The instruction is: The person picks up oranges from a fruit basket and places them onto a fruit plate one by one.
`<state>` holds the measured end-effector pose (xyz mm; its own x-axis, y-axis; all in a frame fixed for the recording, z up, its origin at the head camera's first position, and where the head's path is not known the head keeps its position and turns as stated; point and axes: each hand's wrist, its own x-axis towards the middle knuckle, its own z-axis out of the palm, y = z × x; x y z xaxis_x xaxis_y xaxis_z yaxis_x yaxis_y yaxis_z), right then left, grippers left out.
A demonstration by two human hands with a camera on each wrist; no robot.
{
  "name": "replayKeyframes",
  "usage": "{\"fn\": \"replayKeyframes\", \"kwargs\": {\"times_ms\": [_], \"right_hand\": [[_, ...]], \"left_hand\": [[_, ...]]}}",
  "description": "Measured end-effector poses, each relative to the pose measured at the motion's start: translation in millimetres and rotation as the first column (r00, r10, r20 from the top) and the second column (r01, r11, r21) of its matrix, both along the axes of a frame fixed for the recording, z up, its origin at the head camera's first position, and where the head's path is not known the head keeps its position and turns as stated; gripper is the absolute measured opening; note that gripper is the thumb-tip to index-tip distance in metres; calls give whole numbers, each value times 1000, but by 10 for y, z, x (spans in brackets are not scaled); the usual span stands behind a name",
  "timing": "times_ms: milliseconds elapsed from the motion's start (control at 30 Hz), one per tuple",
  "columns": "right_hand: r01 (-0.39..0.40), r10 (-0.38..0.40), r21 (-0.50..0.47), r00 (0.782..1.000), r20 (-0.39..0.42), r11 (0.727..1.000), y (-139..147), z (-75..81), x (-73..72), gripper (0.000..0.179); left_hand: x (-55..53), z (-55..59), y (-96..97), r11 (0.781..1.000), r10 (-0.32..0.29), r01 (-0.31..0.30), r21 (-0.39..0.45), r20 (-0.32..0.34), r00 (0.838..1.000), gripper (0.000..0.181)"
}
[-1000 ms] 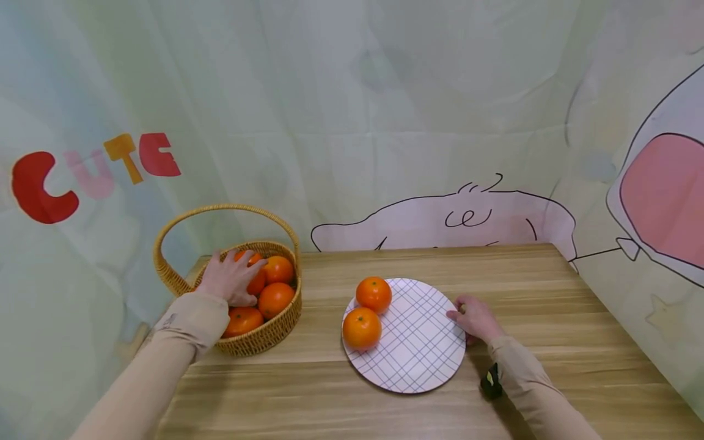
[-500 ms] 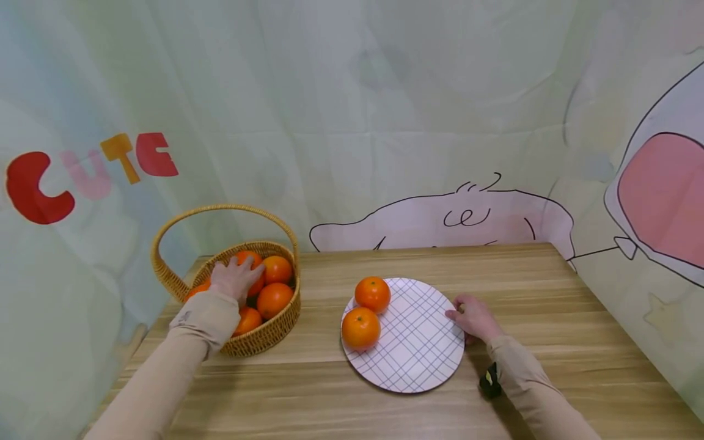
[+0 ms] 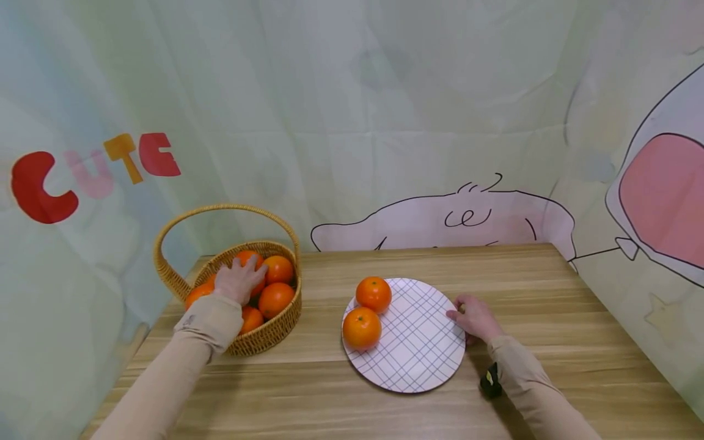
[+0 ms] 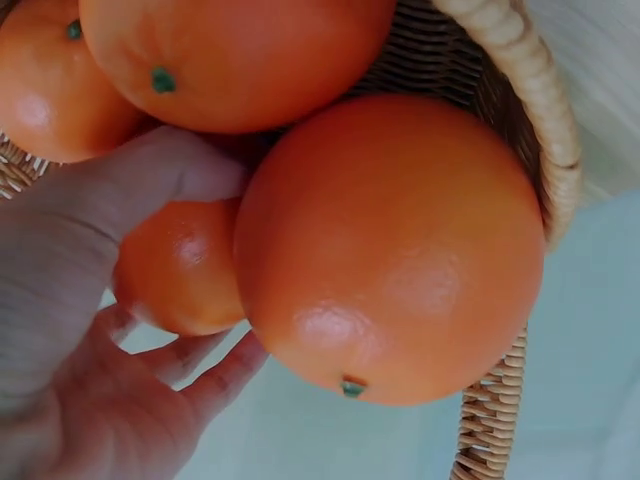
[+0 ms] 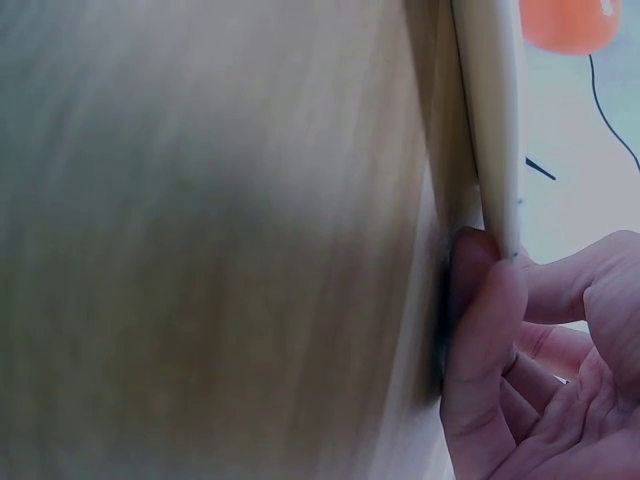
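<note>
In the head view my left hand (image 3: 238, 282) reaches into a wicker basket (image 3: 277, 330) at the left, which holds several oranges. The left wrist view shows an orange (image 4: 182, 268) between my thumb and spread, curved fingers. A larger-looking orange (image 4: 390, 250) sits right beside it in the basket. My right hand (image 3: 477, 319) pinches the right rim of a round white plate (image 3: 418, 342) with a blue grid. In the right wrist view, fingers curl under the plate's edge (image 5: 500, 130), with the thumb on the other side. Two oranges (image 3: 361, 329) lie at the plate's left.
The basket's tall arched handle (image 3: 228, 208) rises over the left forearm. A wooden table (image 3: 324, 397) carries everything, with a printed curtain (image 3: 352, 153) behind its far edge. A small dark object (image 3: 491, 382) shows at the right wrist.
My left hand has shifted slightly right and lower over the oranges, uncovering fruit at the basket's left. My right hand, the plate and its two oranges have stayed in place.
</note>
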<state>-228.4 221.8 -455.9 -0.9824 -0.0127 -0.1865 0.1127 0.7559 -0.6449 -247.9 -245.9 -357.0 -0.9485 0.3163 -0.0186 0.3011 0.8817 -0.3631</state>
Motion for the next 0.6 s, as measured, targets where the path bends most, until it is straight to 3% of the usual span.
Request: {"fn": "replayKeyframes", "kwargs": {"times_ms": [233, 433, 600], "right_hand": [[6, -6, 1, 1000, 5, 1000, 2, -15, 0, 16], [5, -5, 7, 1000, 4, 1000, 3, -21, -5, 16], [10, -10, 9, 1000, 10, 1000, 3, -4, -9, 17]], "left_hand": [[-1, -73, -1, 999, -45, 44, -9, -121, 992, 41], [3, -82, -65, 996, -84, 83, -11, -190, 978, 56], [20, -58, -112, 987, -72, 98, 127, -196, 978, 62]]}}
